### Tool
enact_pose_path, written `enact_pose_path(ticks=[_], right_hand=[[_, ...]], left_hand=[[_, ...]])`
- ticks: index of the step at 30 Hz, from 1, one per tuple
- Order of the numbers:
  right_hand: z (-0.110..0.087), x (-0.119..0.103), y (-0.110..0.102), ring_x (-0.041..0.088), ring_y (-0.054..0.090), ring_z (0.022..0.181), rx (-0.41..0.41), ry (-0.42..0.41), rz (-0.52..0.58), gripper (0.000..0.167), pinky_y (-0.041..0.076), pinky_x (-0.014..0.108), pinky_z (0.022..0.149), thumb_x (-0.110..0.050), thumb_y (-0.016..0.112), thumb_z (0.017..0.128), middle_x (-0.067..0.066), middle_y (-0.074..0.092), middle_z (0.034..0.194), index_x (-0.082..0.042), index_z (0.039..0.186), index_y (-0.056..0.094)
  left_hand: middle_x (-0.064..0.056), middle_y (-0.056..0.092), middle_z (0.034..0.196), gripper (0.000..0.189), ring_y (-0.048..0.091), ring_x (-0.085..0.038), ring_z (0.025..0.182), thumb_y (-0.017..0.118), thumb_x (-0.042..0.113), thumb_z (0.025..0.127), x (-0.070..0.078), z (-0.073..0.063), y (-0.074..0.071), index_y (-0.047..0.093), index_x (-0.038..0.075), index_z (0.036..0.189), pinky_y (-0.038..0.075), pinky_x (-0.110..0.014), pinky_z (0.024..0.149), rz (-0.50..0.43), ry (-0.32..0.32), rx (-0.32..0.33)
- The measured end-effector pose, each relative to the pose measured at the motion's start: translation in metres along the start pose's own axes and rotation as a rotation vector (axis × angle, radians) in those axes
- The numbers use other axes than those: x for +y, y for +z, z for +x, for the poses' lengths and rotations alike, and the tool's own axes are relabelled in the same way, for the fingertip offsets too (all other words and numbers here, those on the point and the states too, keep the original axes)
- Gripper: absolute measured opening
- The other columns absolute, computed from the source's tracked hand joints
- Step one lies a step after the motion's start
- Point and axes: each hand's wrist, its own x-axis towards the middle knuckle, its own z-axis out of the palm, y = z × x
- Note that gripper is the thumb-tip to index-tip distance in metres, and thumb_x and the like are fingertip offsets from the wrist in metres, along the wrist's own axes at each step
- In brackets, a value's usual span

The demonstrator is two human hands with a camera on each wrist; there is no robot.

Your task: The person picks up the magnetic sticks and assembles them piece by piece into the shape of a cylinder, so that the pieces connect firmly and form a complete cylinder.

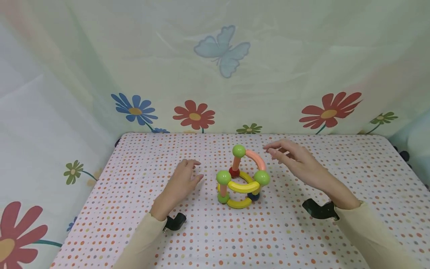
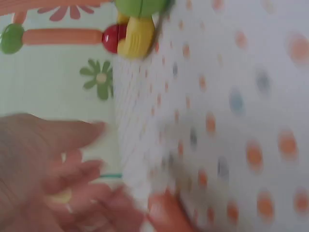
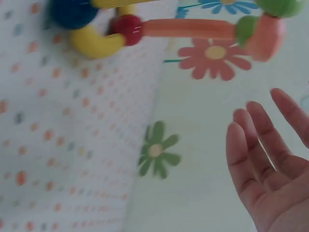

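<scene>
A toy frame of balls and sticks (image 1: 239, 187) stands upright on the table between my hands. Three light green balls form its top corners, joined by a yellow curved stick (image 1: 244, 187) and a salmon curved stick (image 1: 256, 158). Below them are a red ball (image 3: 128, 30), a green ball (image 1: 223, 197) and a dark blue ball (image 3: 74, 12), linked by yellow curved sticks. My left hand (image 1: 181, 181) is held left of the frame, apart from it, fingers loosely bent. To its right, my right hand (image 1: 299, 161) hovers with relaxed fingers, holding nothing.
A dotted cloth (image 1: 268, 239) covers the table. Behind it hangs a pale curtain (image 1: 279, 74) printed with flowers and a butterfly, and more curtain (image 1: 40, 123) hangs at the left. A black wrist mount (image 1: 319, 209) sits under each wrist.
</scene>
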Motion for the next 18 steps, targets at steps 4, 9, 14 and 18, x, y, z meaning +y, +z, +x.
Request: enact_pose_path(ticks=[4, 9, 14, 18], right_hand=[[0.018, -0.021, 0.001, 0.03, 0.062, 0.113, -0.005, -0.084, -0.043, 0.031, 0.053, 0.05, 0.093, -0.018, 0.066, 0.105, 0.013, 0.063, 0.134, -0.007, 0.134, 0.066], [0.039, -0.035, 0.014, 0.032, 0.064, 0.112, -0.065, -0.156, -0.072, 0.04, 0.055, 0.053, 0.094, -0.011, 0.075, 0.098, 0.014, 0.063, 0.131, -0.005, 0.136, 0.065], [0.048, -0.038, 0.024, 0.032, 0.067, 0.107, -0.095, -0.155, -0.113, 0.037, 0.058, 0.048, 0.086, -0.003, 0.079, 0.093, 0.017, 0.064, 0.124, -0.001, 0.128, 0.068], [0.051, -0.036, 0.026, 0.031, 0.069, 0.103, -0.089, -0.17, -0.117, 0.034, 0.06, 0.048, 0.087, 0.001, 0.08, 0.09, 0.014, 0.068, 0.118, 0.0, 0.123, 0.071]], left_hand=[[-0.026, 0.057, 0.125, 0.047, 0.056, -0.037, 0.109, 0.07, 0.016, 0.101, -0.013, -0.015, -0.008, 0.054, -0.006, 0.14, 0.052, -0.047, 0.083, 0.112, -0.131, 0.011], [-0.026, 0.06, 0.111, 0.039, 0.058, -0.029, 0.084, 0.066, 0.009, 0.103, -0.027, -0.024, -0.009, 0.054, -0.01, 0.136, 0.052, -0.039, 0.072, 0.092, -0.145, 0.022], [-0.016, 0.056, 0.101, 0.023, 0.059, -0.019, 0.069, 0.068, 0.002, 0.1, -0.027, -0.025, -0.008, 0.062, -0.009, 0.119, 0.053, -0.027, 0.06, -0.056, -0.175, -0.03], [-0.012, 0.061, 0.087, 0.019, 0.059, -0.016, 0.058, 0.067, 0.004, 0.101, -0.023, -0.021, -0.011, 0.063, -0.009, 0.115, 0.047, -0.026, 0.056, -0.122, -0.135, -0.029]])
